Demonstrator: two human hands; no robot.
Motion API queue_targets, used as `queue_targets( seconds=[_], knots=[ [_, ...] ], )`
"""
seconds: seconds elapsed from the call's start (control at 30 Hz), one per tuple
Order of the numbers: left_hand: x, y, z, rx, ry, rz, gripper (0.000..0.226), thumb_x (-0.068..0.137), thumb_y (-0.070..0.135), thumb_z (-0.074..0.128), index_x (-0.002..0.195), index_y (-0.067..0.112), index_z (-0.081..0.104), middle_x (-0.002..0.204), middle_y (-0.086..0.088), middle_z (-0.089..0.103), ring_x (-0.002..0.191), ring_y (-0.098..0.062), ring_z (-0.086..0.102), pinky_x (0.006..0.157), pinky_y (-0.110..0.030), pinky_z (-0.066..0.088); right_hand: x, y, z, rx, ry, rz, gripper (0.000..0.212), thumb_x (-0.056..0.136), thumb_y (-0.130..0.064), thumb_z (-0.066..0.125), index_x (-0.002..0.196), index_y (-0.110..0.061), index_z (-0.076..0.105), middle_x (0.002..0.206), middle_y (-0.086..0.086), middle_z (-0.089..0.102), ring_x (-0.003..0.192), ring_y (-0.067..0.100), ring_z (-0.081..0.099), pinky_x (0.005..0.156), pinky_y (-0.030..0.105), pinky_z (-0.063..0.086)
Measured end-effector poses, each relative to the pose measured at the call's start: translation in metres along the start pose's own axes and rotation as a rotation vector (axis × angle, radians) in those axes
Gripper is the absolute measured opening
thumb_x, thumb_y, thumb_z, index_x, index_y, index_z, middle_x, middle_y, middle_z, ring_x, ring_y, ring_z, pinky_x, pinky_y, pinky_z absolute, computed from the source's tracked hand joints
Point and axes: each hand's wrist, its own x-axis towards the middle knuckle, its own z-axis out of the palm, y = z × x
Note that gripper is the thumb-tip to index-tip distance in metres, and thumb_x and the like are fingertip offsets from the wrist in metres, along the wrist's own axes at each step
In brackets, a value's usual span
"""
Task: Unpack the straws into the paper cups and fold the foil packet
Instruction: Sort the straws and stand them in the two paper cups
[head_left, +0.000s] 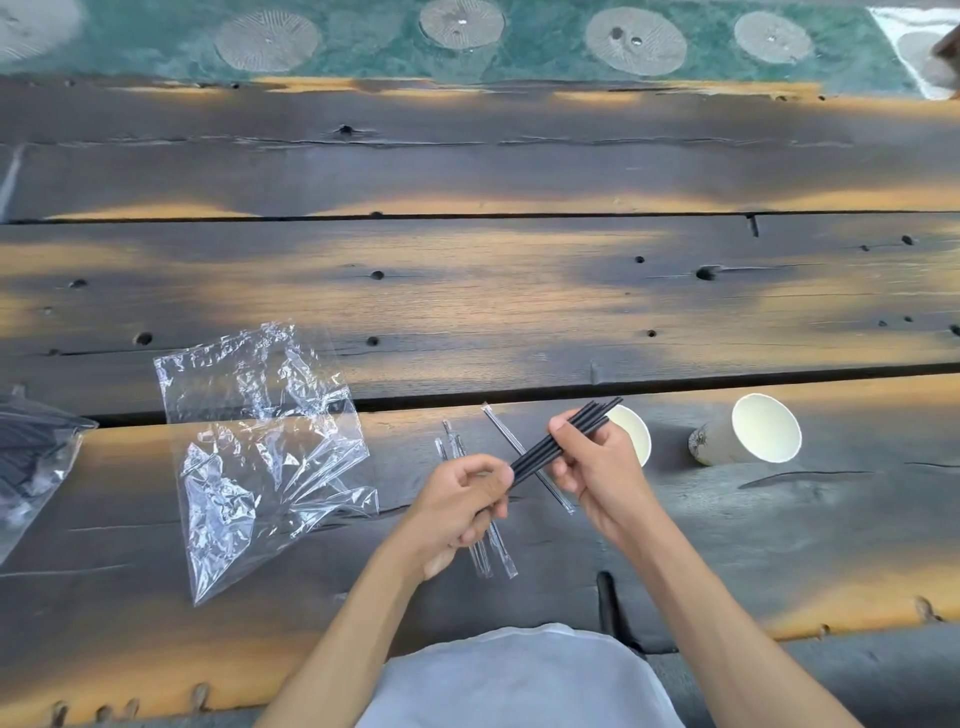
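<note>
Both hands hold one small bundle of black straws (563, 439), which slants up to the right. My left hand (457, 501) grips its lower end and my right hand (597, 470) pinches its middle. The upper tips reach over the rim of a white paper cup (636, 431), half hidden behind my right hand. A second paper cup (748, 431) lies tilted just to the right, mouth facing me. Several empty clear straw wrappers (498, 545) lie on the wood under my hands. A crumpled clear plastic packet (260, 447) lies flat to the left.
A bag with more black straws (31, 447) sits at the left edge. The work surface is a dark, worn plank table (519, 312) with gaps between its boards. Green patterned floor (519, 52) shows beyond the far edge.
</note>
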Motion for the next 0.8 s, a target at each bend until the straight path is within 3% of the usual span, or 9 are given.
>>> queue_targets(
  seconds=[0.1,0.2,0.3,0.4,0.57,0.7,0.8],
  knots=[
    [0.000,-0.001,0.009,0.125,-0.025,0.021,0.031,0.089,0.036,0.067,0.099,0.008,0.073,0.059,-0.004,0.048,0.034,-0.007,0.026,0.034,-0.017,0.017,0.002,-0.004,0.005,0.073,0.017,0.001,0.024,0.093,-0.030,0.061,0.082,-0.009,0.062,0.073,0.007,0.061,0.062,0.017,0.056,0.057,0.026,0.046],
    [0.000,-0.001,0.011,0.138,-0.022,0.019,0.036,0.091,0.034,0.064,0.103,0.001,0.072,0.056,0.000,0.044,0.035,-0.007,0.025,0.034,-0.016,0.018,0.007,-0.019,0.004,0.500,-0.009,0.048,0.050,0.092,-0.055,0.046,0.085,-0.008,0.064,0.087,0.013,0.068,0.078,0.026,0.063,0.081,0.038,0.048],
    [-0.001,0.000,0.009,0.147,-0.031,0.001,0.037,0.090,0.037,0.063,0.100,0.003,0.073,0.056,0.000,0.043,0.036,-0.008,0.025,0.036,-0.018,0.016,0.010,-0.027,0.005,0.707,-0.029,0.041,0.056,0.094,-0.058,0.039,0.084,-0.007,0.058,0.070,0.010,0.057,0.063,0.024,0.054,0.073,0.040,0.046],
    [-0.001,0.001,0.009,0.174,-0.041,-0.016,0.043,0.090,0.042,0.063,0.098,0.001,0.072,0.056,-0.001,0.041,0.038,-0.009,0.024,0.040,-0.022,0.012,0.008,-0.022,0.011,0.709,0.005,0.067,0.041,0.101,-0.040,0.041,0.078,-0.010,0.057,0.061,0.003,0.044,0.054,0.018,0.041,0.063,0.034,0.042],
    [-0.002,0.000,0.008,0.256,-0.021,0.024,0.048,0.088,0.056,0.059,0.088,0.010,0.073,0.052,0.000,0.035,0.042,-0.011,0.022,0.041,-0.022,0.015,0.009,-0.019,0.015,0.707,0.034,0.088,0.011,0.086,-0.023,0.059,0.080,-0.015,0.056,0.060,-0.002,0.036,0.051,0.014,0.036,0.058,0.030,0.042],
    [-0.002,0.002,0.013,0.312,0.015,0.065,0.050,0.089,0.058,0.057,0.079,0.010,0.070,0.048,0.004,0.033,0.044,-0.011,0.023,0.044,-0.024,0.017,0.011,-0.016,0.017,0.717,0.071,0.060,0.032,0.102,-0.038,0.043,0.082,-0.015,0.054,0.059,-0.004,0.037,0.050,0.012,0.035,0.056,0.028,0.042],
    [0.000,0.006,0.020,0.354,0.023,0.081,0.049,0.092,0.055,0.055,0.072,0.011,0.061,0.045,0.009,0.032,0.042,-0.009,0.022,0.042,-0.022,0.018,0.012,-0.017,0.019,0.674,0.071,0.012,0.045,0.093,-0.055,0.043,0.081,-0.013,0.055,0.061,-0.001,0.042,0.053,0.014,0.040,0.060,0.029,0.040]
  ],
)
